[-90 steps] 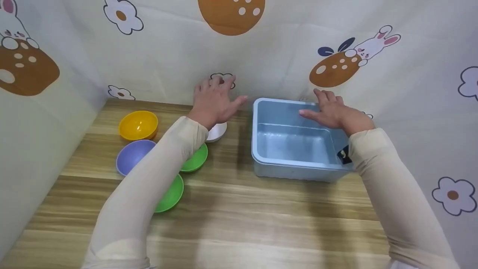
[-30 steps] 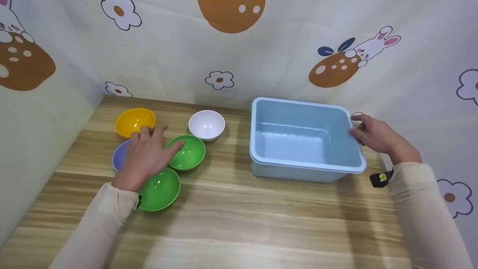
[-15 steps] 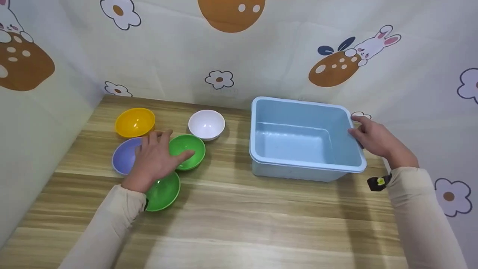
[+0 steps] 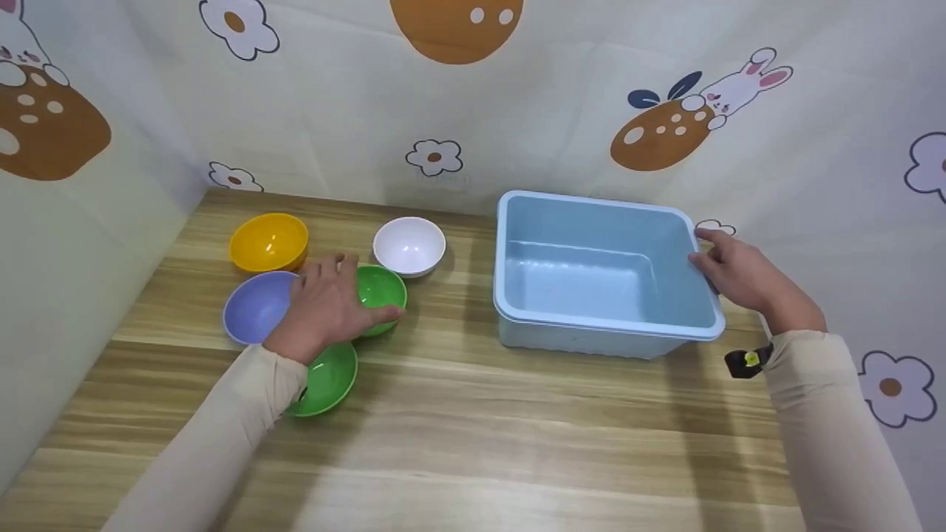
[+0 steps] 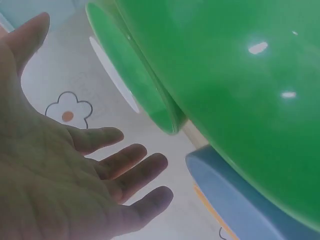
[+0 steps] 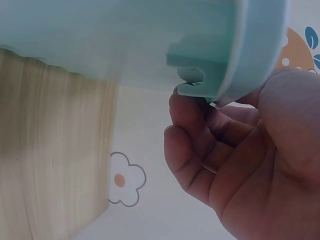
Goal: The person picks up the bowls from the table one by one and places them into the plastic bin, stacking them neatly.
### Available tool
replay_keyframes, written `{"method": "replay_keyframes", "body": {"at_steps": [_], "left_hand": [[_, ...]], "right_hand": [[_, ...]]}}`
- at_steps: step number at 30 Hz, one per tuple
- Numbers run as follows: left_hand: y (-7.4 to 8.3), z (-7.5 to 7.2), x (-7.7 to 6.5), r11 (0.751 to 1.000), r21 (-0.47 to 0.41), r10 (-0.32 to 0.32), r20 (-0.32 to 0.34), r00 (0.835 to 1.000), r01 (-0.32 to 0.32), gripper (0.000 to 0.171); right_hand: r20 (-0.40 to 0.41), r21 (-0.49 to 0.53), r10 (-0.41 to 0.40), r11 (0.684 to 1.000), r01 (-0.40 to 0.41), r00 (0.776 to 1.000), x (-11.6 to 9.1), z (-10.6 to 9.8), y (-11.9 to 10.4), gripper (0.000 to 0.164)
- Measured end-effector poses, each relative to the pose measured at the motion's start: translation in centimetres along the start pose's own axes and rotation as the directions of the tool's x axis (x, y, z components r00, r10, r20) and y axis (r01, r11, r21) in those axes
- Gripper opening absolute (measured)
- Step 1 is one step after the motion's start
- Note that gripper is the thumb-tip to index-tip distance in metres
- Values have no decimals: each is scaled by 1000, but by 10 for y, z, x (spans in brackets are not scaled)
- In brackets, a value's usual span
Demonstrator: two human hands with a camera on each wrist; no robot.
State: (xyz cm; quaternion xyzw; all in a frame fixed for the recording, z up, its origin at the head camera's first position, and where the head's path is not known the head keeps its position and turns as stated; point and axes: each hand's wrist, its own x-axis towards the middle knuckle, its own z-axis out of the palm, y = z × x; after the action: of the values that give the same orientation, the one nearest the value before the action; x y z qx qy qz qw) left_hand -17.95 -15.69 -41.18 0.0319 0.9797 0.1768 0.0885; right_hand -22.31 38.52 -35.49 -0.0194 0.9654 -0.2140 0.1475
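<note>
My left hand (image 4: 325, 307) hovers over the bowls with fingers spread. In the left wrist view its fingers (image 5: 135, 175) stand apart from the bowls. Beneath it in the head view is a small green bowl (image 4: 384, 288), partly covered by the hand. A larger green bowl (image 4: 332, 380) lies nearer, under the wrist, and fills much of the left wrist view. A purple bowl (image 4: 255, 307) sits to the left. My right hand (image 4: 746, 277) grips the right rim of a light blue plastic bin (image 4: 610, 332); in the right wrist view its fingers (image 6: 187, 150) curl under that rim.
A yellow bowl (image 4: 268, 244) stands at the back left, and a white bowl (image 4: 410, 247) stands behind the small green one. All rest on a wood-grain table (image 4: 517, 443). Printed cloth (image 4: 332, 96) walls the back and sides.
My right hand moved from above the bin to its right rim. The left hand came back from near the rear cloth to the bowls, then drifted right toward the small green bowl.
</note>
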Motion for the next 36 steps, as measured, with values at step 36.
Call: {"method": "replay_keyframes", "body": {"at_steps": [36], "left_hand": [[2,4,8,995,93,26,67,997,-32,110]], "right_hand": [[-18,22,3,1000,-3,1000,0,0,14,78]]}}
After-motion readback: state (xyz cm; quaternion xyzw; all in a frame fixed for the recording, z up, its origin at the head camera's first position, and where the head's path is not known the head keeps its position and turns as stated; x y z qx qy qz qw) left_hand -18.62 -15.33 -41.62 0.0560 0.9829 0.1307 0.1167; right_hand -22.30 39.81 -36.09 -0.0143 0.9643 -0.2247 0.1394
